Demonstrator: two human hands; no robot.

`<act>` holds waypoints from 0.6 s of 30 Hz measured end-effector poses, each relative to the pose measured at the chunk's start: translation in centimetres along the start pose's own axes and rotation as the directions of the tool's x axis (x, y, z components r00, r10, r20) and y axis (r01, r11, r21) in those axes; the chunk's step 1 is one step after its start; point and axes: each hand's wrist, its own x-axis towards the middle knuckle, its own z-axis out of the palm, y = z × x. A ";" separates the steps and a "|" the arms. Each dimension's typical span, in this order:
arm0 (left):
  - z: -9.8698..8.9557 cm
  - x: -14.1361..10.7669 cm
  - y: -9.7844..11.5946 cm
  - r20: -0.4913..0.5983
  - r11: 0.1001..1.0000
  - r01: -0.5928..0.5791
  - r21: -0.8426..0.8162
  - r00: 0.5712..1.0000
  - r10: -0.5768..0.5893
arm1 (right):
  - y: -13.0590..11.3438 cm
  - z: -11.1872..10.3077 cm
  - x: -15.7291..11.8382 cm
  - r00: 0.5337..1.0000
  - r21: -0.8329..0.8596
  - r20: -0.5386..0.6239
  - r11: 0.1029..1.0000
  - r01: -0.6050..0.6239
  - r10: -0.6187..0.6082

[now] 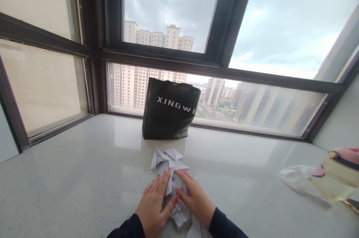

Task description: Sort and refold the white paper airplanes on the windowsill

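Two bare hands, the left hand and the right hand, press their fingers around folded white paper on a pale tabletop, just in front of a black bag standing near the windows.

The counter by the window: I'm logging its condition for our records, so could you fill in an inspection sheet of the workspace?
Surface: pale speckled counter, glossy, with reflections
Things in hand: folded white paper, partly hidden by the hands
Clutter: black bag upright near the glass; crumpled white tissue and blurred yellowish container at right
Hands: left hand and right hand bare, fingers on the paper
Cables: nothing seen
Surroundings: dark-framed windows, tall buildings outside
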 end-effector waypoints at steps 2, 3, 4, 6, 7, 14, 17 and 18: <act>0.1 -0.1 0.0 -0.057 0.995 -0.075 -0.067 0.996 0.072 | -1.1 0.0 -0.1 0.996 0.054 -0.073 0.997 0.048 -0.044; 0.1 -0.1 0.1 -0.093 0.989 -0.110 -0.099 0.991 0.101 | -1.5 -0.2 -0.1 0.992 0.063 -0.108 0.996 0.066 -0.059; 0.0 -0.1 0.1 -0.131 0.983 -0.138 -0.122 0.984 0.122 | -1.8 -0.5 -0.2 0.988 0.063 -0.136 0.994 0.086 -0.077; -0.1 -0.2 0.1 -0.217 0.974 -0.182 -0.132 0.964 0.150 | -2.3 -1.3 -0.2 0.976 0.034 -0.182 0.991 0.128 -0.120; -0.3 -0.2 0.1 -0.264 0.974 -0.192 -0.121 0.952 0.155 | -2.5 -1.7 -0.3 0.969 0.010 -0.207 0.990 0.143 -0.138; -1.5 -0.7 0.3 -0.442 0.980 -0.170 -0.102 0.891 0.108 | -1.8 -2.8 -0.8 0.907 -0.042 -0.420 0.999 0.016 -0.032; -1.9 -0.6 0.2 -0.477 0.977 -0.174 -0.126 0.874 0.094 | -0.4 -3.5 0.0 0.870 0.051 -0.485 0.996 -0.067 0.083; -2.1 -0.2 0.1 -0.473 0.979 -0.150 -0.135 0.879 0.070 | 0.1 -3.9 0.4 0.864 0.123 -0.482 0.988 -0.096 0.144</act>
